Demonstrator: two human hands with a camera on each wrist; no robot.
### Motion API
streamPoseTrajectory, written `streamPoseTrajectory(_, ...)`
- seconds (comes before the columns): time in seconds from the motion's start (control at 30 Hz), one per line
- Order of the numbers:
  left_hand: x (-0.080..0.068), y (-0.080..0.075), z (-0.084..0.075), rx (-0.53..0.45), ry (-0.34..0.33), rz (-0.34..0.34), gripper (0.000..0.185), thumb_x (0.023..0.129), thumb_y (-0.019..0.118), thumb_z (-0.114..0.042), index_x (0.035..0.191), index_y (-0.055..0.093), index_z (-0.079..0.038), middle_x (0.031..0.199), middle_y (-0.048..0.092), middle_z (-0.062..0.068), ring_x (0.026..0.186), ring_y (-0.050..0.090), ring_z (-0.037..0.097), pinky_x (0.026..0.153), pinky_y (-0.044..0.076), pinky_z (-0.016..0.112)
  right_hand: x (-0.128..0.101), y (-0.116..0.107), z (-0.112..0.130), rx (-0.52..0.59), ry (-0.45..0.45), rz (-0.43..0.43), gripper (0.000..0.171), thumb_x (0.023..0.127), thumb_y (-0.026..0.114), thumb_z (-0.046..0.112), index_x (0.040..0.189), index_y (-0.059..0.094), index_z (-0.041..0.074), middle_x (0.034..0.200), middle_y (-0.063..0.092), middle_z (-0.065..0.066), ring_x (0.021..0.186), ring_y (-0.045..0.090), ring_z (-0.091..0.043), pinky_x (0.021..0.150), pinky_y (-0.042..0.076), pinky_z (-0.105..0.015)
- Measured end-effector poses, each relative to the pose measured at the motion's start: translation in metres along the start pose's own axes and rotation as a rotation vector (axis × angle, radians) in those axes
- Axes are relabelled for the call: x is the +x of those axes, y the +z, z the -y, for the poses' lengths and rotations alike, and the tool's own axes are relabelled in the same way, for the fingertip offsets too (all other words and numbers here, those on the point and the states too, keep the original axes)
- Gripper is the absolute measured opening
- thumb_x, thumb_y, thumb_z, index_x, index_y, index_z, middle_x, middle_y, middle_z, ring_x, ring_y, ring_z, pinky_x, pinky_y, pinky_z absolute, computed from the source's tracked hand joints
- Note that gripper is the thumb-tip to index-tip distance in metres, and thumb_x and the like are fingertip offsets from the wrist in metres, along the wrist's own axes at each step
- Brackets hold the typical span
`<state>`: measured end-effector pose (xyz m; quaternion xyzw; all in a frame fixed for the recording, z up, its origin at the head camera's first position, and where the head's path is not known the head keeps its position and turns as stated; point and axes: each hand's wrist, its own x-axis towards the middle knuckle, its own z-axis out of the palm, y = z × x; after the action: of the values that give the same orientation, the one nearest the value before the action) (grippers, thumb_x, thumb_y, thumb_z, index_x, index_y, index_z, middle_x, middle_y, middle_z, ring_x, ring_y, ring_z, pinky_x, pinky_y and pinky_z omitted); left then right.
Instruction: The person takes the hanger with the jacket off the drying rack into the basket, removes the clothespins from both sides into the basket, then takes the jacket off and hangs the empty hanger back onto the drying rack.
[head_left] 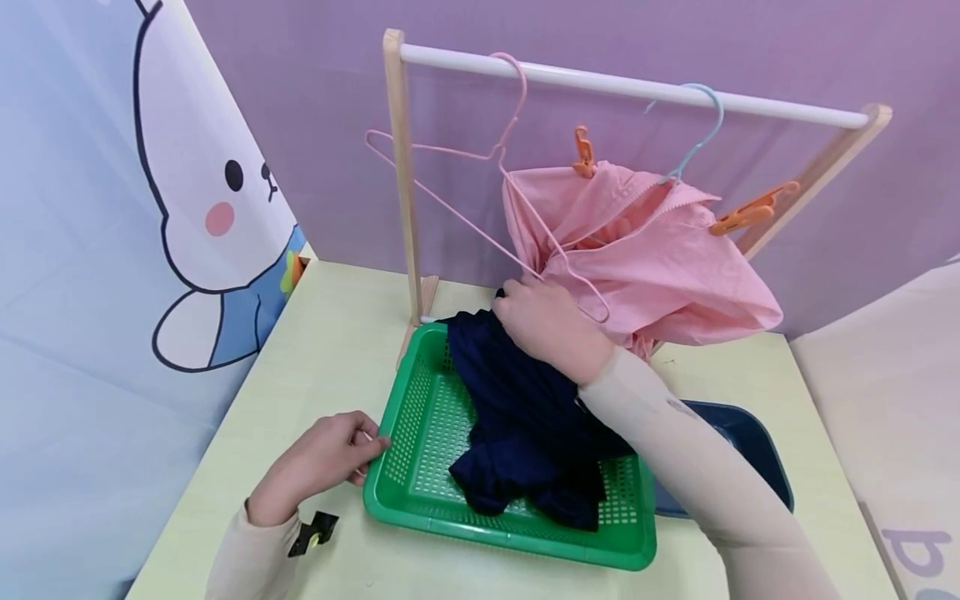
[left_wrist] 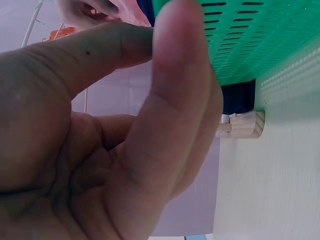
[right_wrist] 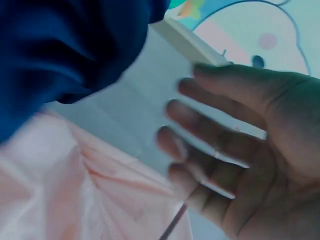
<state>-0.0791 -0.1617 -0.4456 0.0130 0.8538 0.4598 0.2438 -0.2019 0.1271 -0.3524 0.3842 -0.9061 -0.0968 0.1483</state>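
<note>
At the left rim of a green plastic basket (head_left: 405, 523), my left hand (head_left: 326, 458) pinches the edge between thumb and fingers; the left wrist view shows the fingertips on the perforated basket wall (left_wrist: 235, 40). A dark navy garment (head_left: 517, 433) lies bunched in the basket, its upper part draped over the far rim. Over that upper part is my right hand (head_left: 551, 325), just below a pink hanger (head_left: 461, 218). In the right wrist view the right hand's fingers (right_wrist: 200, 120) are spread and loosely bent with nothing between them, apart from the navy cloth (right_wrist: 75, 50).
A rack with a white rail (head_left: 600, 79) stands behind the basket. From it a pink garment (head_left: 660, 258) hangs on a light blue hanger (head_left: 701, 146), with orange clips (head_left: 753, 212) at its sides. A dark blue basin (head_left: 750, 450) sits right of the basket on the table.
</note>
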Motion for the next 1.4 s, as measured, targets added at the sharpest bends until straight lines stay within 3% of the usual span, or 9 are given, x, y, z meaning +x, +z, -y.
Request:
streamPoseTrajectory(0.07,0.000,0.000,0.000,0.000,-0.001,0.000,0.015,0.097,0.065,-0.012,0.102,0.062,0.002,0.076,0.062,0.005,0.060,0.064,0.019,0.058,0.058,0.032,0.014,0.003,0.000,-0.052,0.006,0.084,0.015,0.088,0.063,0.002,0.082,0.075,0.009,0.084,0.067,-0.012,0.079,0.063,-0.032,0.065,0.056,-0.044)
streamPoseTrajectory(0.23,-0.001,0.000,-0.001,0.003,0.001,-0.003,0.015,0.097,0.065,-0.012,0.103,0.062,0.002,0.076,0.062,0.005,0.060,0.064,0.019,0.058,0.057,0.031,0.035,0.015,0.002,-0.066,0.055,0.428,0.014,0.089,0.064,0.013,0.094,0.076,0.007,0.100,0.068,-0.015,0.090,0.059,-0.033,0.083,0.050,-0.044)
streamPoseTrajectory(0.33,-0.002,0.000,-0.001,0.007,0.004,-0.002,0.015,0.097,0.066,-0.013,0.102,0.062,0.001,0.075,0.062,0.005,0.060,0.064,0.019,0.058,0.057,0.031,0.038,0.025,0.002,-0.037,0.063,0.533,0.017,0.091,0.064,0.015,0.101,0.076,0.008,0.108,0.067,-0.015,0.098,0.055,-0.033,0.091,0.045,-0.044)
streamPoseTrajectory(0.57,-0.002,0.001,0.000,0.011,0.000,-0.003,0.014,0.097,0.066,-0.013,0.101,0.063,0.001,0.075,0.062,0.005,0.059,0.064,0.019,0.058,0.057,0.031,0.030,0.043,0.006,-0.063,0.039,0.422,0.012,0.090,0.064,0.009,0.087,0.076,0.013,0.098,0.068,-0.012,0.093,0.055,-0.033,0.086,0.045,-0.043)
streamPoseTrajectory(0.83,-0.001,0.000,0.000,0.011,0.003,-0.012,0.016,0.097,0.065,-0.013,0.103,0.062,0.002,0.076,0.063,0.004,0.059,0.064,0.019,0.058,0.057,0.031,0.027,0.040,0.015,-0.155,0.045,0.346,0.013,0.093,0.063,0.014,0.090,0.076,0.017,0.100,0.065,-0.009,0.100,0.052,-0.030,0.083,0.041,-0.045)
streamPoseTrajectory(1.07,-0.002,0.000,0.000,0.006,-0.013,-0.008,0.017,0.097,0.065,-0.013,0.103,0.061,0.002,0.078,0.063,0.005,0.060,0.065,0.019,0.059,0.057,0.032,0.005,0.013,0.028,-0.214,-0.086,-0.049,0.019,0.092,0.061,0.010,0.078,0.074,0.012,0.089,0.063,-0.008,0.087,0.055,-0.030,0.068,0.043,-0.040)
streamPoseTrajectory(1.13,-0.002,0.000,-0.001,0.006,-0.012,-0.008,0.017,0.097,0.065,-0.013,0.104,0.061,0.002,0.078,0.063,0.005,0.060,0.065,0.020,0.059,0.057,0.032,-0.005,0.001,0.031,-0.220,-0.098,-0.103,0.020,0.093,0.059,0.010,0.079,0.074,0.011,0.089,0.062,-0.008,0.087,0.053,-0.030,0.068,0.042,-0.040)
streamPoseTrajectory(1.27,-0.002,0.000,-0.002,0.003,-0.010,-0.006,0.017,0.098,0.064,-0.013,0.104,0.061,0.003,0.079,0.063,0.005,0.061,0.065,0.019,0.059,0.058,0.032,-0.029,-0.023,0.035,-0.198,-0.096,-0.110,0.021,0.097,0.054,0.007,0.088,0.073,0.008,0.094,0.059,-0.009,0.091,0.050,-0.032,0.076,0.041,-0.042)
streamPoseTrajectory(1.4,-0.002,0.000,-0.002,0.002,-0.008,-0.005,0.017,0.098,0.064,-0.013,0.103,0.061,0.002,0.078,0.063,0.005,0.061,0.064,0.019,0.059,0.057,0.032,-0.058,-0.042,0.038,-0.136,-0.084,-0.049,0.018,0.098,0.056,0.008,0.102,0.073,0.003,0.104,0.060,-0.011,0.098,0.050,-0.034,0.085,0.043,-0.046)
